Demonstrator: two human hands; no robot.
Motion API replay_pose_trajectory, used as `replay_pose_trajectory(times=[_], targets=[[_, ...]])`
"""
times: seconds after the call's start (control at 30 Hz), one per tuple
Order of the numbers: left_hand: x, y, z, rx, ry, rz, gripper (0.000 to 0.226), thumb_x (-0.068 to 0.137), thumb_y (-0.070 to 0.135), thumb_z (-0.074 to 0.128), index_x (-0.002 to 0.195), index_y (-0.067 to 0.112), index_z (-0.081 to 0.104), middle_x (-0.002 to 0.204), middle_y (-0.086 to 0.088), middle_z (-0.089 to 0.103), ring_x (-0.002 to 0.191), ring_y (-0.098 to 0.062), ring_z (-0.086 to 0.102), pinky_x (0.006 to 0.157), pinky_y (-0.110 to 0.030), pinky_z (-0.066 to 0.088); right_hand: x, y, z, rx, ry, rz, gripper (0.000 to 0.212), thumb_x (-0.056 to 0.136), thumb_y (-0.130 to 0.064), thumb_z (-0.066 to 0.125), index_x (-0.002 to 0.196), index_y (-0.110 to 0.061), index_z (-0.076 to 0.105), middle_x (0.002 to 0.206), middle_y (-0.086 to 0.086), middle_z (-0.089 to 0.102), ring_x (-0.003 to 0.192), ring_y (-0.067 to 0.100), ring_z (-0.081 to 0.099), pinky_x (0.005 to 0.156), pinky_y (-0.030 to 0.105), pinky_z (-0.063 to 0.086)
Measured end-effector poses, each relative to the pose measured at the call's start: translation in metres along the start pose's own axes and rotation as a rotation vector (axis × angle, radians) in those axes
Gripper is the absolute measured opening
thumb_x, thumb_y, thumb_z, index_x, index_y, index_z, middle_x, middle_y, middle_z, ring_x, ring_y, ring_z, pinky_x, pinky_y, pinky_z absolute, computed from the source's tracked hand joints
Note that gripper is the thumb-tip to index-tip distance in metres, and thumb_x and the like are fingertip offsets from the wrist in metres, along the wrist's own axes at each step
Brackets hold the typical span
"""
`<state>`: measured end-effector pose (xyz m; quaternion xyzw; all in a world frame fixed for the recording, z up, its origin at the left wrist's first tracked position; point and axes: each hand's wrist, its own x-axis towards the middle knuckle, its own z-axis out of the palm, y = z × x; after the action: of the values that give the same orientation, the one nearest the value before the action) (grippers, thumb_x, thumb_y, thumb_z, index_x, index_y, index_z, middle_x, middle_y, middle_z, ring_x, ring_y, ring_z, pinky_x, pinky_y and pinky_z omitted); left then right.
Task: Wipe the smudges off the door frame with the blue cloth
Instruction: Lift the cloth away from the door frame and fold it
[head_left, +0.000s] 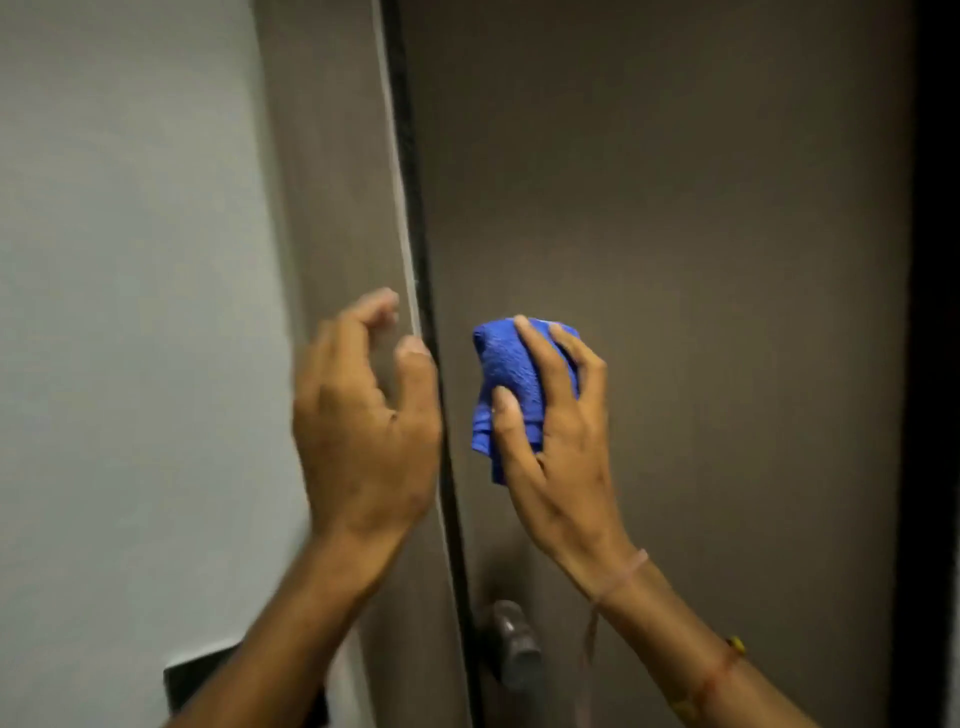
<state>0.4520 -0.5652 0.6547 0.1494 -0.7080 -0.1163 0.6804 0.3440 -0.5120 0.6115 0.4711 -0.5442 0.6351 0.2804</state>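
A bunched blue cloth (506, 374) is pressed against the brown door (675, 234), with my right hand (561, 441) shut on it, fingers spread over the cloth. The brown door frame (332, 182) runs vertically left of the door, edged by a pale strip and a dark gap. My left hand (363, 415) is raised in front of the frame, fingers curled and apart, holding nothing; its fingertips are near the pale edge strip. No smudges can be made out on the frame.
A white wall (130, 312) lies left of the frame. A metal door handle (514, 644) sits below my right wrist. A dark switch plate (192, 680) is on the wall at the lower left, partly hidden by my left forearm.
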Motion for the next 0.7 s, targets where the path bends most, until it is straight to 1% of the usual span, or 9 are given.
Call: replay_pose_trajectory(times=[0.07, 0.17, 0.23, 0.33, 0.4, 0.47, 0.57, 0.63, 0.7], targets=[[-0.037, 0.025, 0.027, -0.201, -0.298, -0.204, 0.033, 0.081, 0.044, 0.050, 0.099, 0.023, 0.067, 0.084, 0.012, 0.072, 0.078, 0.005, 0.063, 0.074, -0.014, 0.050, -0.027, 0.022, -0.037, -0.058, 0.030, 0.060, 0.057, 0.089, -0.036, 0.046, 0.143, -0.030, 0.027, 0.147, 0.003, 0.026, 0.139, 0.009, 0.024, 0.116, 0.034, 0.025], [-0.092, 0.058, 0.078, -0.372, -0.808, -0.433, 0.035, 0.077, 0.050, 0.058, 0.086, 0.018, 0.068, 0.079, 0.004, 0.074, 0.079, -0.010, 0.069, 0.078, -0.037, 0.057, -0.065, 0.053, -0.102, -0.153, 0.024, 0.200, 0.072, 0.089, -0.032, 0.054, 0.144, -0.030, 0.009, 0.152, 0.006, 0.014, 0.144, 0.008, 0.011, 0.117, 0.030, 0.021], [-0.127, 0.080, 0.113, -0.398, -0.959, -0.423, 0.027, 0.077, 0.040, 0.064, 0.087, 0.015, 0.067, 0.083, -0.003, 0.074, 0.081, -0.022, 0.070, 0.079, -0.044, 0.057, -0.093, 0.070, -0.150, -0.213, 0.028, 0.312, 0.087, 0.086, -0.027, 0.062, 0.144, -0.031, -0.002, 0.155, 0.008, 0.005, 0.146, 0.010, 0.006, 0.118, 0.029, 0.020], [-0.172, 0.105, 0.151, -0.471, -1.133, -0.416, 0.034, 0.067, 0.040, 0.060, 0.086, 0.012, 0.066, 0.084, -0.010, 0.074, 0.082, -0.029, 0.069, 0.080, -0.049, 0.055, -0.128, 0.087, -0.219, -0.278, -0.020, 0.502, 0.108, 0.074, -0.044, 0.065, 0.137, -0.038, -0.023, 0.157, -0.002, -0.004, 0.146, 0.010, 0.005, 0.117, 0.024, 0.018], [-0.206, 0.130, 0.177, -0.520, -1.284, -0.404, 0.033, 0.067, 0.040, 0.060, 0.086, 0.014, 0.067, 0.084, -0.011, 0.074, 0.084, -0.030, 0.069, 0.081, -0.050, 0.055, -0.153, 0.099, -0.282, -0.164, -0.028, 0.734, 0.119, 0.066, -0.052, 0.068, 0.136, -0.041, -0.028, 0.156, -0.011, 0.007, 0.142, 0.004, 0.022, 0.113, 0.023, 0.029], [-0.243, 0.156, 0.202, -0.579, -1.441, -0.397, 0.024, 0.075, 0.034, 0.065, 0.088, 0.014, 0.068, 0.088, -0.014, 0.074, 0.081, -0.027, 0.069, 0.081, -0.048, 0.055, -0.179, 0.111, -0.348, 0.141, 0.103, 0.973, 0.115, 0.064, -0.042, 0.073, 0.146, -0.031, -0.006, 0.147, -0.004, 0.038, 0.125, 0.004, 0.050, 0.102, 0.028, 0.046], [-0.304, 0.201, 0.241, -0.700, -1.637, -0.401, 0.010, 0.086, 0.018, 0.062, 0.091, 0.011, 0.068, 0.091, -0.014, 0.073, 0.075, -0.015, 0.063, 0.073, -0.034, 0.054, -0.227, 0.133, -0.437, 0.338, 0.277, 1.193, 0.073, 0.071, -0.031, 0.071, 0.134, -0.010, 0.041, 0.136, 0.018, 0.054, 0.117, 0.029, 0.057, 0.099, 0.050, 0.048], [-0.347, 0.234, 0.270, -0.725, -1.725, -0.447, 0.010, 0.087, 0.017, 0.061, 0.091, 0.011, 0.068, 0.084, -0.008, 0.070, 0.073, -0.013, 0.062, 0.068, -0.030, 0.051, -0.261, 0.149, -0.485, 0.367, 0.349, 1.270, 0.057, 0.079, -0.026, 0.070, 0.128, -0.007, 0.051, 0.130, 0.018, 0.060, 0.115, 0.030, 0.060, 0.093, 0.043, 0.054], [-0.392, 0.261, 0.298, -0.730, -1.810, -0.527, 0.010, 0.088, 0.017, 0.061, 0.092, 0.011, 0.068, 0.083, -0.003, 0.070, 0.074, -0.014, 0.064, 0.069, -0.030, 0.052, -0.293, 0.164, -0.527, 0.347, 0.451, 1.327, 0.056, 0.075, -0.024, 0.071, 0.125, -0.005, 0.054, 0.121, 0.014, 0.067, 0.109, 0.025, 0.065, 0.085, 0.033, 0.058]])
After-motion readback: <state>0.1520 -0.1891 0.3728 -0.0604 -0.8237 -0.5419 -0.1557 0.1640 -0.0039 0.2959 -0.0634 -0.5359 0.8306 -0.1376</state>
